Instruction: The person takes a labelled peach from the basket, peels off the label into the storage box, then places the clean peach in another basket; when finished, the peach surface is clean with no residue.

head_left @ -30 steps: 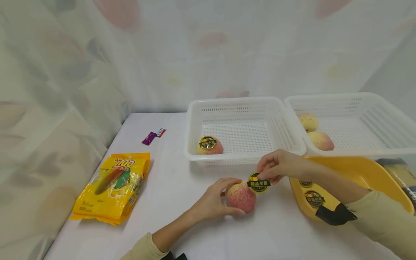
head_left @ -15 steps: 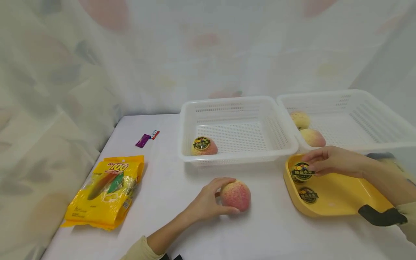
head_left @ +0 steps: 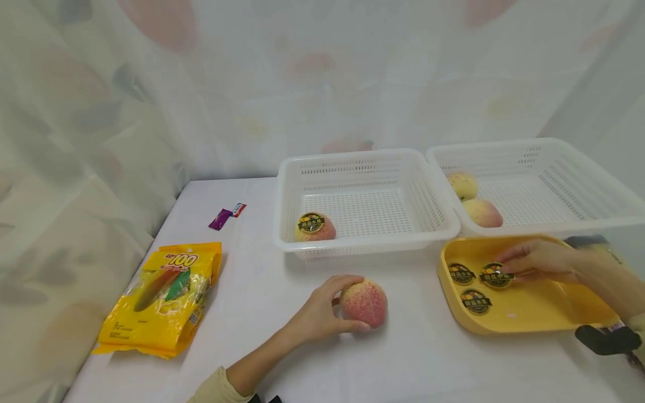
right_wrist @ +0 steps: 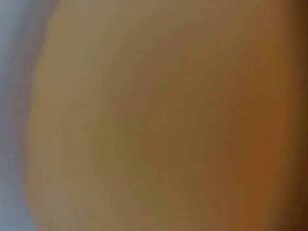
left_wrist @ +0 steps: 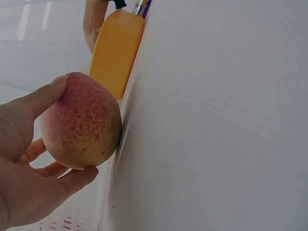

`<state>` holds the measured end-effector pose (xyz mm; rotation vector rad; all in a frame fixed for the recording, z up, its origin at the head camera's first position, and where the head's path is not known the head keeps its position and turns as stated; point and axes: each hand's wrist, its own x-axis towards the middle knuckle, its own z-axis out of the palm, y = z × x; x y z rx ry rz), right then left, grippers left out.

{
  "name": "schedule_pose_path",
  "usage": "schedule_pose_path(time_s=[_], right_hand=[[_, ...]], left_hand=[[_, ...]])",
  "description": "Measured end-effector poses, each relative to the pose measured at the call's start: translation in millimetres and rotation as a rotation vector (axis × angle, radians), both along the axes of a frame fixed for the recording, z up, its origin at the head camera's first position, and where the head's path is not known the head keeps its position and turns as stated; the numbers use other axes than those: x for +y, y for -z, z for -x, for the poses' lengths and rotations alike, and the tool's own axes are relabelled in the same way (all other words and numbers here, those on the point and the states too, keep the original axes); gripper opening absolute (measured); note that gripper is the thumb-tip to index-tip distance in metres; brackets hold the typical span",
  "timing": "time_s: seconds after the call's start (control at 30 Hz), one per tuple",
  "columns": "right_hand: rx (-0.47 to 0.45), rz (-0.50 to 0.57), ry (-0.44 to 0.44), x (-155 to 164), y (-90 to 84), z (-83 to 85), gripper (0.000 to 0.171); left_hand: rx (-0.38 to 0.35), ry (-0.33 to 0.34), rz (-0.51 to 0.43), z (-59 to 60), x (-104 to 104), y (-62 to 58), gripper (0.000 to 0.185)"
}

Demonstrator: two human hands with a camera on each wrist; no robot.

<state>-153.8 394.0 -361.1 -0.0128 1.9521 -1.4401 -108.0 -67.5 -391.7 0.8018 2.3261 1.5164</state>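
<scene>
My left hand (head_left: pixel 322 313) grips a pink and yellow peach (head_left: pixel 367 303) on the white table, thumb on the near side and fingers round the far side. In the left wrist view the same peach (left_wrist: pixel 84 125) sits between thumb and fingertips. My right hand (head_left: pixel 541 261) reaches over the yellow tray (head_left: pixel 534 313), pinching a round black-and-gold fruit sticker (head_left: pixel 497 276) between thumb and fingers. Beside it, two similar labels, an upper sticker (head_left: pixel 461 273) and a lower sticker (head_left: pixel 476 301), lie at the tray's left end. The right wrist view is only a yellow-orange blur.
Behind the peach stands a white basket (head_left: pixel 368 244) with a stickered peach (head_left: pixel 322 230) in it. A second white basket (head_left: pixel 554 226) holds an upper peach (head_left: pixel 462 186) and a lower peach (head_left: pixel 482 214). Left lie a yellow snack bag (head_left: pixel 161 302) and a purple packet (head_left: pixel 220 219).
My right hand has carried the sticker from beside the peach rightward and lowered it into the yellow tray. The left hand keeps its grip on the peach. The head view has shifted slightly.
</scene>
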Motion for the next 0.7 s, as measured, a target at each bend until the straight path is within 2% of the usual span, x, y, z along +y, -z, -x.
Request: schedule_pose_path(time_s=[0.13, 0.3, 0.57, 0.7], right_hand=[[0.028, -0.006, 0.023, 3.3, 9.5, 0.6, 0.028], [0.162, -0.140, 0.025, -1.2, 18.1, -0.3, 0.047], [0.339, -0.386, 0.039, -14.4, 18.0, -5.0, 0.048], [0.410, -0.461, 0.053, -17.6, 18.3, -6.8, 0.047]], left_hand=[[0.005, 0.001, 0.004, 0.1, 0.0, 0.5, 0.073], [0.005, 0.004, -0.001, 0.3, 0.3, 1.3, 0.072], [0.010, 0.011, -0.014, 0.0, -0.4, 1.3, 0.071], [0.006, 0.009, -0.009, 0.0, -0.5, 1.1, 0.071]])
